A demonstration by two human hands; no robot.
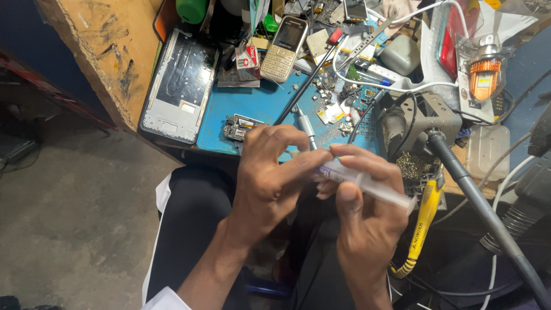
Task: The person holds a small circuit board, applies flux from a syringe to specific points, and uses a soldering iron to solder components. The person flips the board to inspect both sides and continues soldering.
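Note:
My left hand [270,178] and my right hand [361,206] meet over my lap at the front edge of a blue work mat [258,109]. Both grip a clear plastic syringe [373,186] that lies slanted between them; my right hand wraps the barrel, my left fingers pinch its tip end. A thin metal-tipped tool [305,123] sticks up just behind my left fingers. A small circuit board [238,127] lies on the mat next to my left hand.
A phone frame [181,86] lies at the mat's left. A keypad phone [284,41] and scattered small parts sit farther back. A metal stand [430,117], a black hose [488,212] and a yellow-handled tool [423,221] are to the right. Concrete floor on the left.

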